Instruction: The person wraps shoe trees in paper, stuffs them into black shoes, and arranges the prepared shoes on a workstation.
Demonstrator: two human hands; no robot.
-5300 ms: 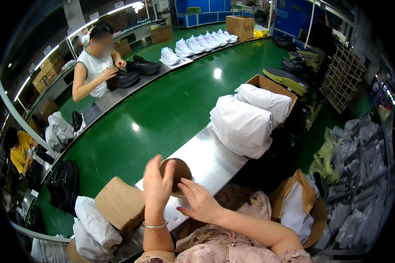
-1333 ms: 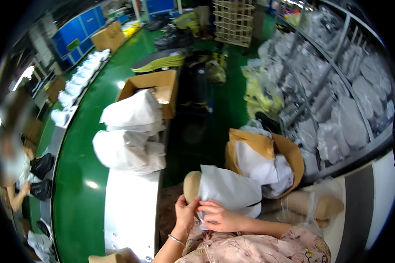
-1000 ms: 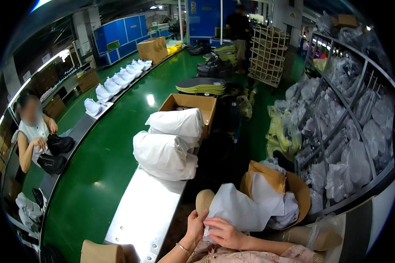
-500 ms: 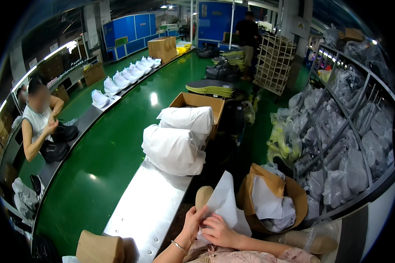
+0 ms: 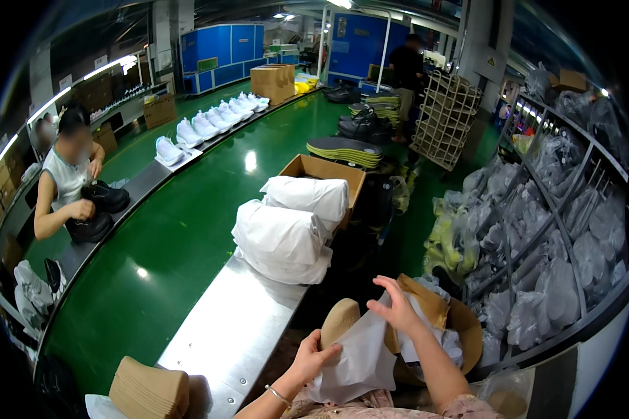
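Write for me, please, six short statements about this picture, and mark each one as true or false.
1. The left hand grips a tan insole-shaped bundle. True.
2. The right hand is clenched into a fist. False: it is raised, with its fingers extended.
3. A bracelet is on the right wrist. False: it is on the left wrist.
4. White sneakers stand in a row. True.
5. White-wrapped packages lie nearer than the open cardboard box. True.
6. The co-worker at left handles red shoes. False: the shoes there are black.
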